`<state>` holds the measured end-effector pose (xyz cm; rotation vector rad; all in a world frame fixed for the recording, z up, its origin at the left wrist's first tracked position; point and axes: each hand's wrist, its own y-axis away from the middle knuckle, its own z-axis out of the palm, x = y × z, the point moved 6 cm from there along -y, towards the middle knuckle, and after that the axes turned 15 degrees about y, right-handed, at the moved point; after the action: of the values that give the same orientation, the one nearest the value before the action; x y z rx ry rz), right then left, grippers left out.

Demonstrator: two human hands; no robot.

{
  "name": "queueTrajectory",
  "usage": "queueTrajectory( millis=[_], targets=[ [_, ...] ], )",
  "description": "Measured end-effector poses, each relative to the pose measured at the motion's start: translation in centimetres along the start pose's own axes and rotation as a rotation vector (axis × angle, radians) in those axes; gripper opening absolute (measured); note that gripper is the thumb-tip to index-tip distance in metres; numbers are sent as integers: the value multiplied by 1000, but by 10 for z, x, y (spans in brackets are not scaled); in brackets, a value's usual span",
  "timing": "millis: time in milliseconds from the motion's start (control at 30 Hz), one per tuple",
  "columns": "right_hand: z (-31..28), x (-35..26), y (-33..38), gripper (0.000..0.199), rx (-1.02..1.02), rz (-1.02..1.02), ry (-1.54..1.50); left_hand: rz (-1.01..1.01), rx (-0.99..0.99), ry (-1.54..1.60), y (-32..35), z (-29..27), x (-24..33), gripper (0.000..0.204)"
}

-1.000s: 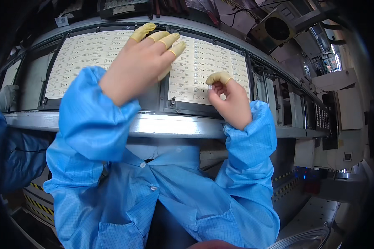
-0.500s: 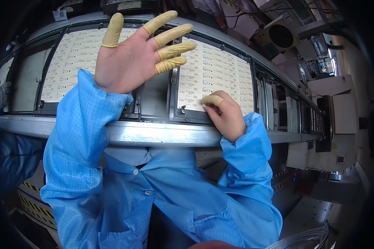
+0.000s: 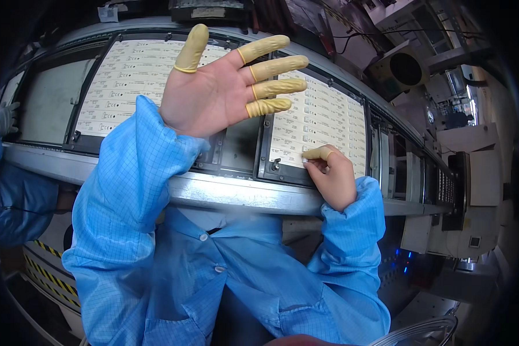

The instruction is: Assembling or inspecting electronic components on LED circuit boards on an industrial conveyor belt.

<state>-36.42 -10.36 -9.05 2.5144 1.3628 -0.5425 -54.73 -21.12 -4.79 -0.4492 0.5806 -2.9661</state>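
Note:
My left hand (image 3: 205, 98) is held palm up with fingers spread, yellow finger cots on all its digits. It hovers over the gap between two framed panels and overlaps both; nothing shows in it. My right hand (image 3: 335, 176) rests at the lower edge of the right panel (image 3: 328, 124), thumb and cotted index finger pinched together. A tiny whitish bit shows at the fingertips, too small to name. Small pale squares stand in columns on that cream, printed panel. The left panel (image 3: 118, 75) has similar printed rows, without such squares that I can see.
Both panels sit in dark frames with clamps on a conveyor; its metal rail (image 3: 236, 193) runs along my front. At far left is another person's gloved hand (image 3: 7, 118) and blue sleeve. A round dark fan (image 3: 402, 68) and machinery stand at right.
My view has shifted, so panels and hands sit further right and lower in the picture. The right hand keeps its pinch at the same panel edge; the left stays spread.

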Motion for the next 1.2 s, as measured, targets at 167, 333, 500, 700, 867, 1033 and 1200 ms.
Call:
queueTrajectory(
  millis=[167, 333, 500, 700, 867, 1033, 1200],
  targets=[
    [3, -6, -4, 13, -15, -42, 74, 6, 43, -16, 4, -2, 1, 90],
    [-6, -17, -2, 10, 20, -137, 212, 5, 12, 19, 2, 4, 4, 87],
    [-6, -17, -1, 7, 133, -213, 245, 41, 40, -44, -5, -1, 9, 86],
    [-10, -28, -8, 23, -55, -174, 262, 172, 347, -659, 19, -13, 18, 64],
    [-59, -37, -88, 27, 21, -266, 434, 140, 337, -701, 21, -15, 17, 49],
    [-59, -16, -234, 45, 150, -11, 597, 83, 354, -460, 12, -10, 14, 69],
    [-88, -7, -266, 38, 204, -82, 751, 140, 422, -463, 23, -17, 23, 69]
  ],
)
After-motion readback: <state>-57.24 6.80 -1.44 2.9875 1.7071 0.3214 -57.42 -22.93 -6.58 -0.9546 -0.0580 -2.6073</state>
